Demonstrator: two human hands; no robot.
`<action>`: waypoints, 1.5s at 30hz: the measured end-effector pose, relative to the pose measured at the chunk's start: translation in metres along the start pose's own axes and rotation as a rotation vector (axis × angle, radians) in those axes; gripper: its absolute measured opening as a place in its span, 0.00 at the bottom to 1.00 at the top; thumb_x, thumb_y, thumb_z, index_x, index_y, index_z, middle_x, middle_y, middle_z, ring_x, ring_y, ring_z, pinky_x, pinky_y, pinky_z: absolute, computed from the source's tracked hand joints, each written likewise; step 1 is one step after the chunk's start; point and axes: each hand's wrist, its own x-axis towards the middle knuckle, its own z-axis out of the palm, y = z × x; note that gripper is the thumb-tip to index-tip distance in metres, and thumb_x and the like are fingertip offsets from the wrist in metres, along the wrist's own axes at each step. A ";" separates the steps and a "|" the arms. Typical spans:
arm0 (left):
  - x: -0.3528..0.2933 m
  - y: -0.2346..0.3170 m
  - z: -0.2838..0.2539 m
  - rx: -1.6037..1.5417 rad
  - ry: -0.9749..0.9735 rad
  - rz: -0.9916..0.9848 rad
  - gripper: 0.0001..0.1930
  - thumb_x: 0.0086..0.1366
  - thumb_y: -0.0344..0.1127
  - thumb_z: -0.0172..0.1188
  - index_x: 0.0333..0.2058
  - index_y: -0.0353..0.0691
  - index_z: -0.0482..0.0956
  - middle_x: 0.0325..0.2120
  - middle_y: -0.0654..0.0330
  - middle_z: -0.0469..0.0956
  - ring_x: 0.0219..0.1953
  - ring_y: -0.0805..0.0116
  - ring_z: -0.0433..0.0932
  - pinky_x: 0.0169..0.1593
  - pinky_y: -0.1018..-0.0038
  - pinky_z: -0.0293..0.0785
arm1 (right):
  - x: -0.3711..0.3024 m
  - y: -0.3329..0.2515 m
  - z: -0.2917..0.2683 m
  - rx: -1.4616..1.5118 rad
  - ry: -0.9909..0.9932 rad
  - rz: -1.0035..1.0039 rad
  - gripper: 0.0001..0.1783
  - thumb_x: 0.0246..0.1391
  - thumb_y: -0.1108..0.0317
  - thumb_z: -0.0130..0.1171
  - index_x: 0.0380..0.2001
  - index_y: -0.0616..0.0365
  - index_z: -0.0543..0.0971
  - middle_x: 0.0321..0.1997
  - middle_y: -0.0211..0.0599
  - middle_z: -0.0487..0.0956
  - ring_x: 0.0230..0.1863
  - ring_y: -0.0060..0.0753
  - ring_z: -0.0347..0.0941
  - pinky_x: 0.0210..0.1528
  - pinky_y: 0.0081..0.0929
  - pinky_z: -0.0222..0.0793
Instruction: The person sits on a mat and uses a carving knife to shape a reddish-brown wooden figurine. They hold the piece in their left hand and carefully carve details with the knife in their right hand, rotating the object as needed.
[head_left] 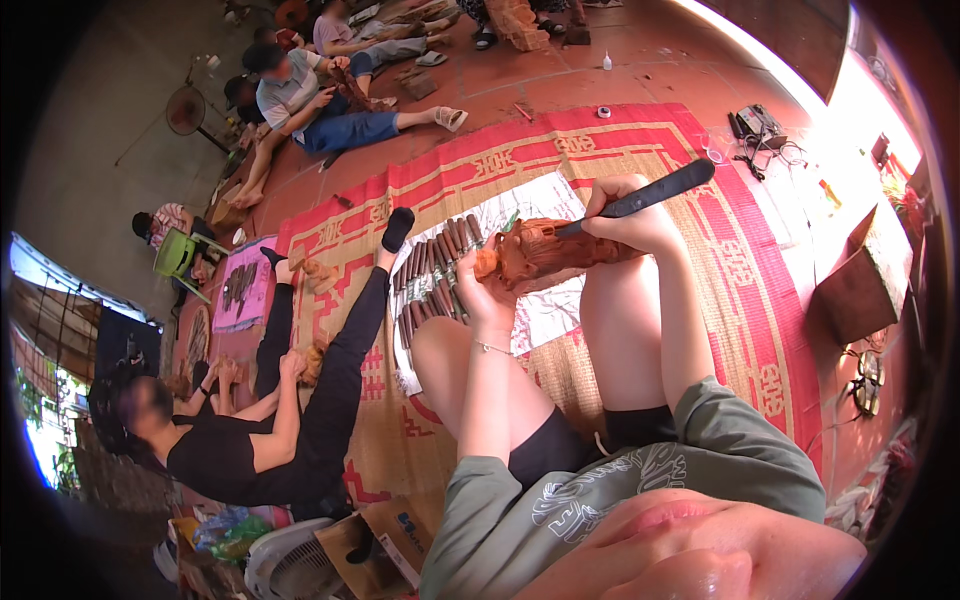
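Note:
A reddish-brown carved wooden figure (535, 258) lies across above my knees. My left hand (487, 297) is closed round its left end, with the palm under it. My right hand (640, 222) grips a long black tool (675, 186); its broad rounded end sticks out up and to the right. The narrow end meets the top of the carving, and I cannot tell what kind of tip it has. Just beyond my left hand, several wooden-handled carving tools (436, 262) lie in rows on a white patterned cloth (545, 200).
A red and tan woven mat (740, 290) spreads beneath me. On my left a person in black (235, 445) sits with legs stretched out, near another carving (318, 277). To the right stand a wooden box (862, 275) and a power unit with cables (760, 128). More people (300, 95) sit farther back.

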 end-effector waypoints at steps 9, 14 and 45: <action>-0.004 0.000 0.003 -0.012 0.020 -0.005 0.30 0.54 0.57 0.45 0.51 0.43 0.68 0.46 0.61 0.71 0.43 0.62 0.72 0.41 0.63 0.71 | 0.002 -0.004 -0.003 0.006 -0.054 0.070 0.06 0.31 0.77 0.54 0.12 0.62 0.66 0.12 0.30 0.66 0.17 0.19 0.64 0.20 0.21 0.57; 0.003 -0.006 -0.003 -0.039 0.049 0.094 0.28 0.55 0.54 0.48 0.49 0.43 0.69 0.42 0.59 0.72 0.41 0.63 0.72 0.42 0.64 0.70 | 0.003 -0.003 -0.003 0.022 -0.035 0.055 0.06 0.30 0.77 0.54 0.13 0.62 0.66 0.12 0.29 0.67 0.17 0.19 0.64 0.20 0.20 0.58; -0.024 0.014 0.001 0.632 0.063 0.005 0.15 0.57 0.46 0.53 0.22 0.40 0.71 0.13 0.64 0.71 0.10 0.76 0.69 0.10 0.84 0.52 | 0.019 -0.025 -0.013 -0.059 -0.301 0.257 0.06 0.30 0.75 0.54 0.13 0.61 0.67 0.14 0.27 0.66 0.19 0.18 0.63 0.24 0.19 0.58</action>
